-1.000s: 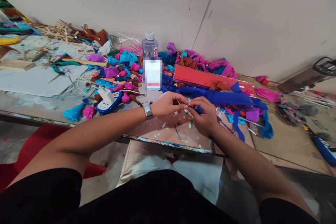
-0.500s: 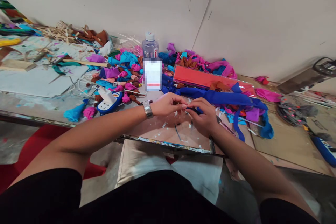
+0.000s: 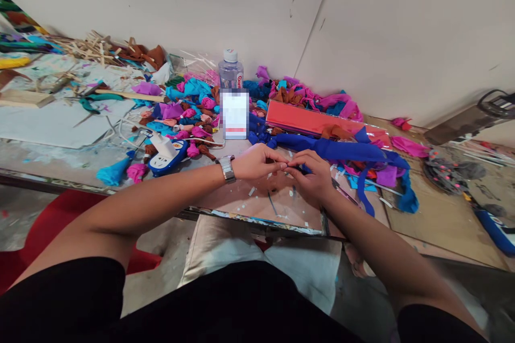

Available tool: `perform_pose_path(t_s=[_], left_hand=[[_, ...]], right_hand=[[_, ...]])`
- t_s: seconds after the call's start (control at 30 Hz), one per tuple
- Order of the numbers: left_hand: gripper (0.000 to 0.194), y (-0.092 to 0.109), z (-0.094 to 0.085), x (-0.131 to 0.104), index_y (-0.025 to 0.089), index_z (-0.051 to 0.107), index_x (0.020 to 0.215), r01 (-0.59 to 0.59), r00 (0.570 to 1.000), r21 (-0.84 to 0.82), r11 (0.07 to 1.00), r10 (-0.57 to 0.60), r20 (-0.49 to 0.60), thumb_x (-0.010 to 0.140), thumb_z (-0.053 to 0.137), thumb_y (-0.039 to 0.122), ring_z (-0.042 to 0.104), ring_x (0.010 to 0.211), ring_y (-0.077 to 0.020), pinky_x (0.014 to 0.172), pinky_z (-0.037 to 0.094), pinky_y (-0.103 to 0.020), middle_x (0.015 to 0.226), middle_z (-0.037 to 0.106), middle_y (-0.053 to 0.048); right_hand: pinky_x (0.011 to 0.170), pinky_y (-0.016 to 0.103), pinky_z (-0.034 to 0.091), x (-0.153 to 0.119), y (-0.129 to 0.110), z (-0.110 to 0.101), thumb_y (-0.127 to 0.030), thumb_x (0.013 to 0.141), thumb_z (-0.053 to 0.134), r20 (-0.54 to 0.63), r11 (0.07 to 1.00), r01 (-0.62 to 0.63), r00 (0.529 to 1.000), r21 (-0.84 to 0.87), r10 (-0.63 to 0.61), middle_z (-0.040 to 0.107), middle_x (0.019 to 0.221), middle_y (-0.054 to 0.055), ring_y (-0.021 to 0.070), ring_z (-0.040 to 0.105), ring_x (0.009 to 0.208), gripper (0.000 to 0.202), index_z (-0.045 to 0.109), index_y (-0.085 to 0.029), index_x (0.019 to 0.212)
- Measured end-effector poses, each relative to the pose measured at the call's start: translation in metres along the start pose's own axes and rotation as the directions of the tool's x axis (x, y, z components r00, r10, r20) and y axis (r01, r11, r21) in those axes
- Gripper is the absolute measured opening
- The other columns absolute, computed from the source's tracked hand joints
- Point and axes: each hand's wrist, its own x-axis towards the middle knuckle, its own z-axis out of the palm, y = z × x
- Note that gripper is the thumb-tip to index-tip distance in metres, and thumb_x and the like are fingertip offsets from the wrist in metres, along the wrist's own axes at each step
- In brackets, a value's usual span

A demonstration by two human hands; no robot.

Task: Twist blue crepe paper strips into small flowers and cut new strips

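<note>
- A small dark piece [image 3: 304,169], bluish in tone, is showing in the hollow beneath the right hand's [image 3: 316,172] bent fingers.
- It is staying mostly hidden, its full shape and material being unclear.
- It is sitting just beside the left hand's [image 3: 257,162] fingertips.

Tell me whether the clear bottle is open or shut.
Shut: a white cap sits on top of the bottle, which stands upright.

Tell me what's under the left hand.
Tabletop with white scraps shows along the near side of the left hand; whatever lies directly beneath it is covered.
</note>
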Motion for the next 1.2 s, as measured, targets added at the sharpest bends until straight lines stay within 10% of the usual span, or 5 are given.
perform_pose_path(t_s=[1.2], left_hand=[[0.034,0.010,-0.001,-0.004,0.020,0.083,0.110,-0.009,0.987,0.206,0.979,0.042,-0.155,0.104,0.058,0.042,0.073,0.073,-0.0131,0.068,0.048,-0.023,0.092,0.081,-0.005]], right_hand=[[0.083,0.039,0.054,0.003,0.000,0.001,-0.037,0.096,0.078,-0.008,0.996,-0.057,0.998,-0.068,0.057,0.078,0.091,0.003,0.0214,0.071,0.088,0.013,0.074,-0.025,0.093]])
